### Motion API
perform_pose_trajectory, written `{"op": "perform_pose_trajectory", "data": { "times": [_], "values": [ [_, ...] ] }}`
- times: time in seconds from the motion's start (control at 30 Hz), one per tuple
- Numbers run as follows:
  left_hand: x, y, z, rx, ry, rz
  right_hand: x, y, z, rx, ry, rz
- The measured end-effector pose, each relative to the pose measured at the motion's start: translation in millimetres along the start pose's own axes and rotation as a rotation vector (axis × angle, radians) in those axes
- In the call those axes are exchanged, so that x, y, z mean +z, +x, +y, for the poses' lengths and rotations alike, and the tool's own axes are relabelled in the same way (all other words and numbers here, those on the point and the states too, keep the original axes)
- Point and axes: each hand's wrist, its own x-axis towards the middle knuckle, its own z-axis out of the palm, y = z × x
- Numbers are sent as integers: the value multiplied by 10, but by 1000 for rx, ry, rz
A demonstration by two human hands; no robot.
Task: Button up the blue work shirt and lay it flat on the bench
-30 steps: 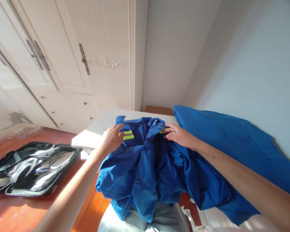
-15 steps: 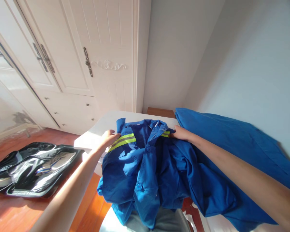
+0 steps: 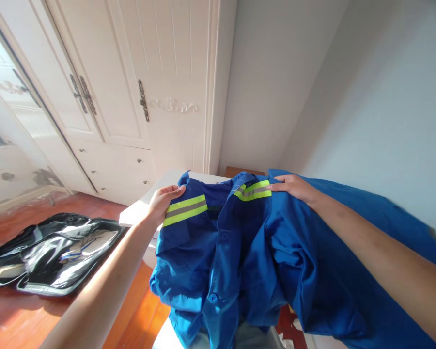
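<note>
A blue work jacket (image 3: 223, 271) hangs in front of me, its buttoned front facing up and yellow-and-grey reflective strips across both sides of the chest. My left hand (image 3: 166, 199) pinches it at the shoulder beside the left strip. At the other shoulder, my right hand (image 3: 292, 188) has its fingers on the cloth at the outer end of the right strip; its grip is partly hidden. Creased sleeve cloth bunches below my right forearm. The jacket's lower part drops toward my lap.
More blue cloth (image 3: 392, 228) spreads along the right wall. Behind the jacket is a white tabletop (image 3: 138, 206). An open black suitcase (image 3: 54, 252) lies on the reddish wooden floor (image 3: 109, 203) at left. A white wardrobe (image 3: 178, 145) stands at the back.
Both hands have raised the jacket's shoulders a little and drawn them apart. More of the right reflective strip shows, and the front looks flatter. The view has shifted slightly left.
</note>
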Motion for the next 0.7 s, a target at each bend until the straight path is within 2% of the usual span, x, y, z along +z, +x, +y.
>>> {"op": "perform_pose_trajectory", "data": {
  "times": [0.1,0.17,0.27,0.33,0.4,0.47,0.53,0.7],
  "values": [
    [44,155,191,72,-210,2,-197,96,-275,-156,3,147],
    [127,371,320,158,-200,80,-290,265,-436,-267,-57,296],
    [333,814,470,283,137,235,-349,633,-595,-351,-392,509],
    [484,1103,492,314,409,307,-325,886,-599,-331,-634,561],
    [606,1308,428,297,577,309,-250,1082,-510,-285,-771,521],
    [687,1389,291,279,701,265,-128,1188,-353,-249,-852,426],
    [736,1360,113,293,829,197,36,1208,-175,-262,-925,308],
    [808,1164,-335,396,1056,-87,560,1122,172,-458,-970,-50]
  ]
}}
